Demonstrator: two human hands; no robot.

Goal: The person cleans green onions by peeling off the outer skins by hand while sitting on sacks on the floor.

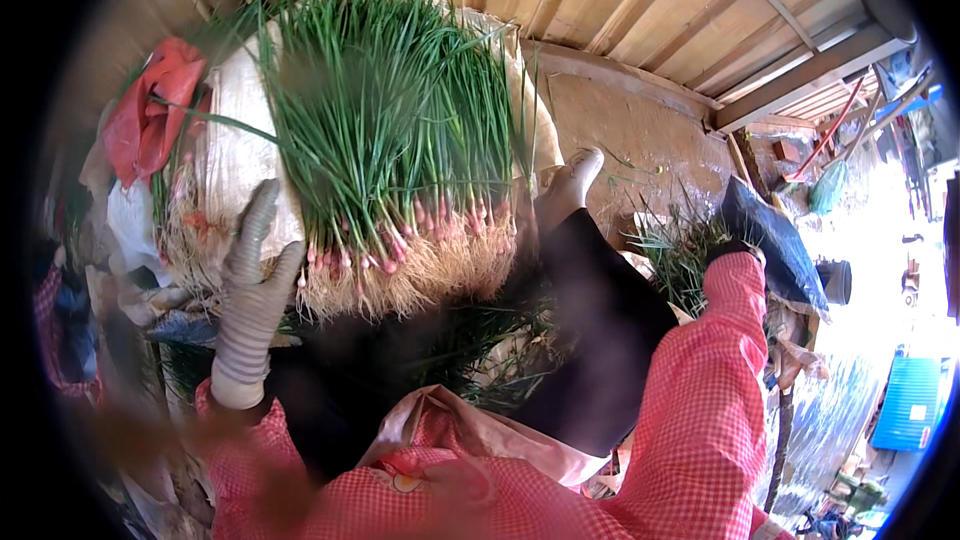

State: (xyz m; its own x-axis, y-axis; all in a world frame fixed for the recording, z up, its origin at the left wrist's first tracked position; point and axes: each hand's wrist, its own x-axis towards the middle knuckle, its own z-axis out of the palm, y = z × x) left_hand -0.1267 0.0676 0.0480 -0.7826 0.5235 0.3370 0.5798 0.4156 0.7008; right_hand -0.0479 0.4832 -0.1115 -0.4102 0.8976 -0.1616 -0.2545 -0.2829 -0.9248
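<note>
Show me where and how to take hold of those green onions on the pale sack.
I'd grip the green onions by a few stems just above the pink bulbs, coming from the near side: the roots face that way, while the long leaves fan away and overlap.

Glare (855,315) bleaches the right; the lower left blurs.

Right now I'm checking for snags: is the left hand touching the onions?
Cannot tell: the head view shows the left hand, its thumb beside the onions, neither contact nor gap plain.
</note>
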